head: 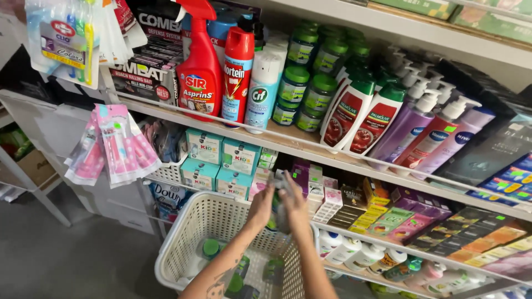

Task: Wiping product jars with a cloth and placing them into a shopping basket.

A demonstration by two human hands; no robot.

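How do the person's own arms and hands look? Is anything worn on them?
Both forearms are bare, with no sleeves in view. The left forearm carries a dark tattoo. The left hand and right hand show no gloves; rings cannot be told.

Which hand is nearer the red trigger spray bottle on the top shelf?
Left. The left hand is below the red trigger spray bottle, slightly to its right. The right hand is at the same height but farther right, both clasping a small item.
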